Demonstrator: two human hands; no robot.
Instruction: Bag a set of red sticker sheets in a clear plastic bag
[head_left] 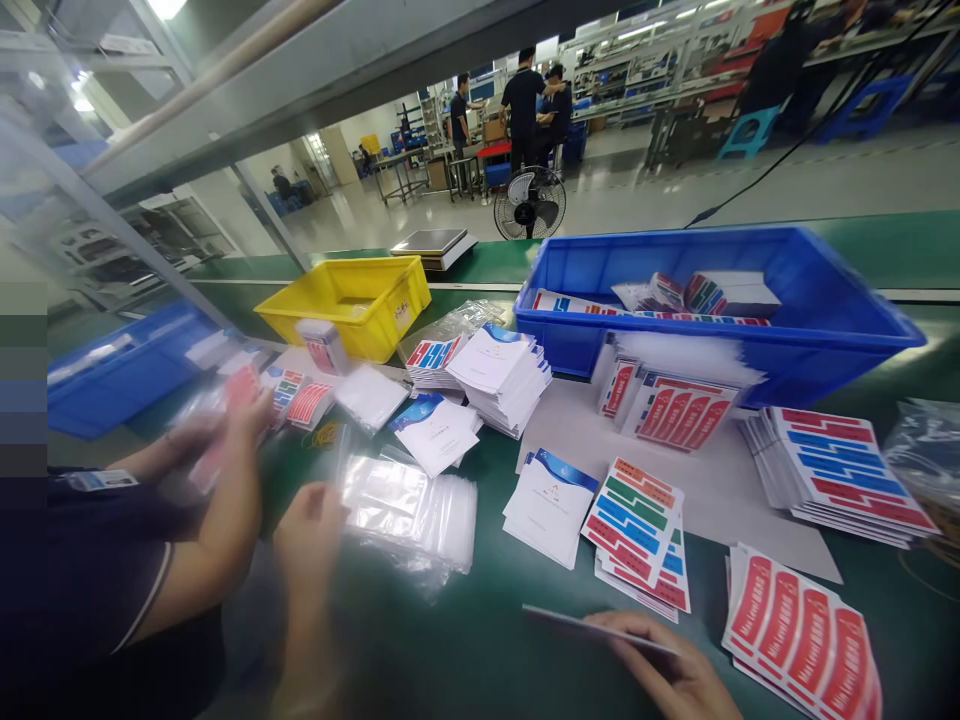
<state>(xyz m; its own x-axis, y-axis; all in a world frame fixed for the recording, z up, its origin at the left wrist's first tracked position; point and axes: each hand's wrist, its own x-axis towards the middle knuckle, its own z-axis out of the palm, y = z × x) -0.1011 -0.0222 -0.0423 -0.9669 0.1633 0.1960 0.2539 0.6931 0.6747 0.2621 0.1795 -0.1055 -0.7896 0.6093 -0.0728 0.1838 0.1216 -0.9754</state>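
My left hand [306, 535], smeared by motion, is closed at the left edge of a pile of clear plastic bags [420, 510]; a see-through bag [343, 465] stands up at its fingertips. In my right hand [675, 665], between thumb and fingers, is a thin sheet [559, 620] seen nearly edge-on, so its print is hidden. Just beyond it lie white booklets [549, 510] with blue tops and sticker sheets [637, 520] with coloured bars. Red label sheets [802, 630] marked Max Level and Min Level are on the right.
A co-worker's hands [251, 410] handle blurred red-and-clear packets at the left. Behind stand a yellow bin [397, 320], a large blue bin [750, 350] with printed sheets inside, a booklet stack [499, 375] and bagged red labels [679, 410]. A metal shelf beam [337, 70] crosses overhead.
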